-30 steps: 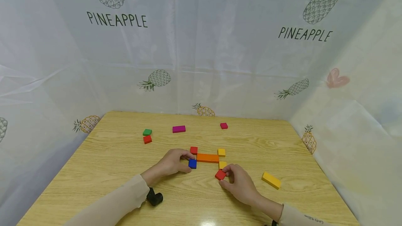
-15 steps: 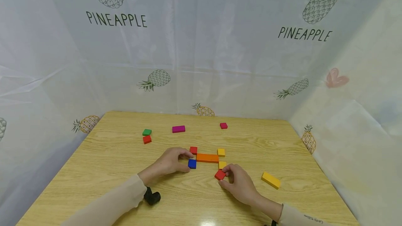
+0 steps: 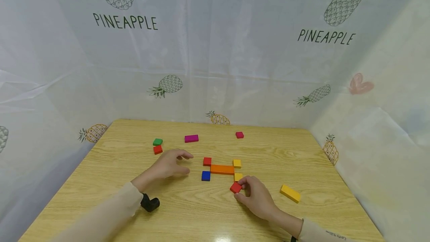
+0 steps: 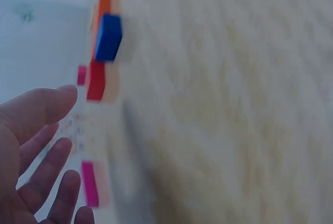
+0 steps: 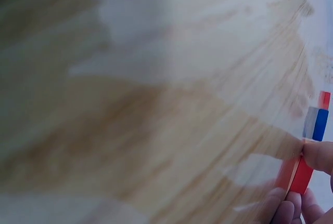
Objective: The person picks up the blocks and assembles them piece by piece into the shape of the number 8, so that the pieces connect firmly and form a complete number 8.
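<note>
My right hand (image 3: 258, 198) pinches a small red block (image 3: 236, 187) between thumb and fingers, just in front of a yellow block (image 3: 238, 176). The right wrist view shows the same red block (image 5: 301, 176) between the fingertips. My left hand (image 3: 168, 165) is to the left of the arrangement, fingers spread, holding nothing. Between the hands lies a long orange block (image 3: 222, 169). At its left end are another red block (image 3: 207, 161) and a blue block (image 3: 206, 176); a second yellow block (image 3: 237, 163) sits at its back right corner. The left wrist view shows the blue block (image 4: 109, 37) past the thumb.
On the wooden table (image 3: 127, 167), a green block (image 3: 157, 142) and a red one lie at the back left. Behind the arrangement are a long magenta block (image 3: 191, 138) and a small pinkish-red block (image 3: 239, 135). A long yellow block (image 3: 290, 193) lies right of my right hand.
My left hand has let go of the blue block and drawn back to the left, its fingers now apart. The right hand and its red block have stayed in place.
</note>
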Demonstrator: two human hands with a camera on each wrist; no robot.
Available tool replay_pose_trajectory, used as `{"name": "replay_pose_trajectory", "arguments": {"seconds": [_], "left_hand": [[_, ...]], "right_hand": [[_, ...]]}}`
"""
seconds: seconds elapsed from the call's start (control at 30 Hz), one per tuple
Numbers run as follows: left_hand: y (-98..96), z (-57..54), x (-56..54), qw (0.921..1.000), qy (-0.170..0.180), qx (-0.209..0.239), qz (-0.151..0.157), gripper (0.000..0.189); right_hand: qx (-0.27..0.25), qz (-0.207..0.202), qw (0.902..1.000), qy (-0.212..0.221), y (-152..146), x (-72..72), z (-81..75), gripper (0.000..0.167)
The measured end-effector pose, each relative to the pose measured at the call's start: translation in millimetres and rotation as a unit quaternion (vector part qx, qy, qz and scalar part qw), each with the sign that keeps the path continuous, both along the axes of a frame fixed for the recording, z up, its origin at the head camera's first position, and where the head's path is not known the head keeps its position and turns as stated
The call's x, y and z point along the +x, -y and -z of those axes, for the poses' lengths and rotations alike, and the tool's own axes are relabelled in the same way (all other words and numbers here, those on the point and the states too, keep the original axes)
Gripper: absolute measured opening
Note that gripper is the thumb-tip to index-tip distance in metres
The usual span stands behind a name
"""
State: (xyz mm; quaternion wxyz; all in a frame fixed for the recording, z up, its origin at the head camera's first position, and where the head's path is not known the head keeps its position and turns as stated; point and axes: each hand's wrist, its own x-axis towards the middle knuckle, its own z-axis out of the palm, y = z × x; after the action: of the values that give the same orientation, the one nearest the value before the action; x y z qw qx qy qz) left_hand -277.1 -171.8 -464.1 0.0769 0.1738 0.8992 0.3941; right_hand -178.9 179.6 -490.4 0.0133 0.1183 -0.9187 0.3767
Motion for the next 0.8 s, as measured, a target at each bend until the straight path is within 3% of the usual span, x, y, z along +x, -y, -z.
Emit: {"name": "replay_pose_trajectory", "arguments": {"seconds": [0.3,0.67,0.8], "left_hand": [[46.0,-10.5,-16.8,0.9989,-0.033,-0.017,-0.028,0.051],[89.2,-0.6,-33.2,0.9932,-0.061,-0.031,-0.094,0.053],[97.6,3.8,-37.5,0.9922,-0.067,-0.028,-0.102,0.05]], "right_hand": [[0.0,-0.003,1.0,-0.005,-1,-0.9,1.8,0.032],[-0.003,-0.003,1.0,-0.006,-2,-1.4,2.5,0.032],[-0.002,-0.004,1.0,-0.006,-1,-2.1,2.1,0.031]]}}
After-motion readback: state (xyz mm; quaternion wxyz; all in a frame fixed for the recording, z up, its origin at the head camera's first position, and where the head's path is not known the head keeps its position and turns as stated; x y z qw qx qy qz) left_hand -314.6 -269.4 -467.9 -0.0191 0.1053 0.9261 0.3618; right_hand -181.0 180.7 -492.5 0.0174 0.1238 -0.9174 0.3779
